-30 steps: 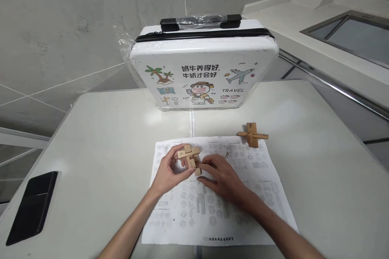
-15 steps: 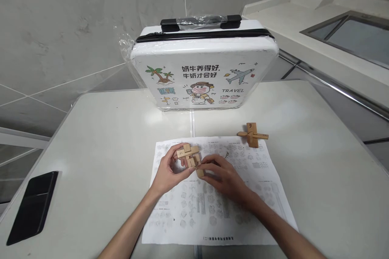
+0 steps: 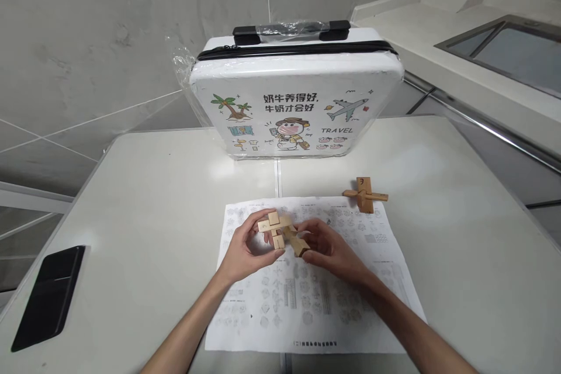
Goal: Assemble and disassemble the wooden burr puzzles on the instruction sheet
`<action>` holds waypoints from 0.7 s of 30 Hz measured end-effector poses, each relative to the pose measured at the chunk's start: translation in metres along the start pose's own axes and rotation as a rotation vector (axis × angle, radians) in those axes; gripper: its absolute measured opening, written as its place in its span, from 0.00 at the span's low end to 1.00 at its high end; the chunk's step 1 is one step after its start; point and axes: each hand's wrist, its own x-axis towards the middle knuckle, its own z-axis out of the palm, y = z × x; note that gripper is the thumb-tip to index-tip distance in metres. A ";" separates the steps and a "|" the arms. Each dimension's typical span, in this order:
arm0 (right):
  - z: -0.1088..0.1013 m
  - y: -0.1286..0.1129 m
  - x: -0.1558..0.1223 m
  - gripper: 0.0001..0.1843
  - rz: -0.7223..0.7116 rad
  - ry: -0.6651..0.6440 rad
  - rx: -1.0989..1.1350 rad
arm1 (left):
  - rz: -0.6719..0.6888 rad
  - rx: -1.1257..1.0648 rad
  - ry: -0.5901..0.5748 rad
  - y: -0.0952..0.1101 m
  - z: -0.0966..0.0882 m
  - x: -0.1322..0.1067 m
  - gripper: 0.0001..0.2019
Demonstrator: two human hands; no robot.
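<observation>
A half-built wooden burr puzzle [image 3: 277, 228] is held just above a printed instruction sheet [image 3: 350, 280]. My left hand [image 3: 245, 248] curls round the puzzle's left side, thumb and fingers pinching it. My right hand [image 3: 331, 248] grips a wooden bar [image 3: 298, 243] that slants out of the puzzle's lower right. A second, assembled wooden cross puzzle [image 3: 363, 193] stands on the table beyond the sheet's far right corner, apart from both hands.
A white cartoon-printed suitcase [image 3: 295, 102] wrapped in plastic stands at the table's [image 3: 144, 187] far edge against the wall. A black phone [image 3: 46, 296] lies at the near left edge. A counter with a sink [image 3: 504, 49] runs along the right.
My right hand has risen off the sheet and closed on the bar, which has swung out to the lower right of the puzzle. The left hand keeps its hold.
</observation>
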 end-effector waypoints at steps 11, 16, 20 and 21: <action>0.003 -0.001 0.001 0.25 0.064 -0.042 0.100 | 0.074 0.100 -0.091 0.001 0.001 -0.002 0.35; 0.002 -0.001 0.000 0.24 0.082 -0.044 0.067 | 0.119 0.092 -0.160 0.002 0.000 0.001 0.34; -0.001 -0.004 -0.002 0.25 0.119 -0.022 0.026 | 0.162 0.108 -0.177 0.005 0.000 0.003 0.33; -0.001 -0.005 -0.002 0.25 0.125 -0.016 0.014 | 0.174 0.111 -0.179 0.006 0.000 0.004 0.34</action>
